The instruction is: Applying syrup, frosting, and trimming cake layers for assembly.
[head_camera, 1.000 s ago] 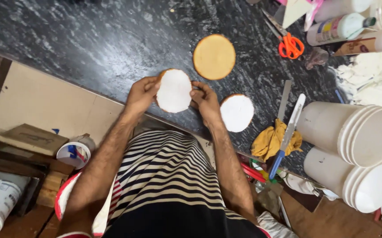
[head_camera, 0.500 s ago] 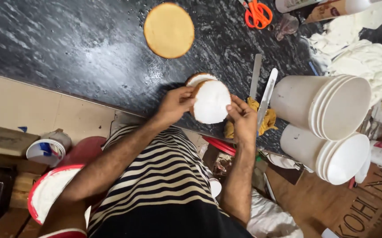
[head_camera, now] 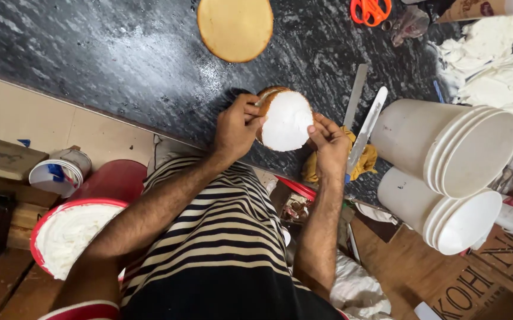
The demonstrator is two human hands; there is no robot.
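Note:
Both my hands hold a round brown cake layer topped with white cream just above the near edge of the dark marbled counter. My left hand grips its left rim, fingers curled over the brown edge. My right hand pinches its right rim. The disc is tilted with the white face toward me. A bare tan cake round lies flat on the counter farther back. My striped shirt fills the lower middle.
Two stacks of white buckets lie on their sides at the right. A long palette knife and a yellow cloth lie beside my right hand. Orange scissors lie far right. A red tub of white cream stands lower left.
The white-topped layer and both hands have come down toward the counter's near edge and to the right. The second white disc seen a second ago on the counter is out of sight.

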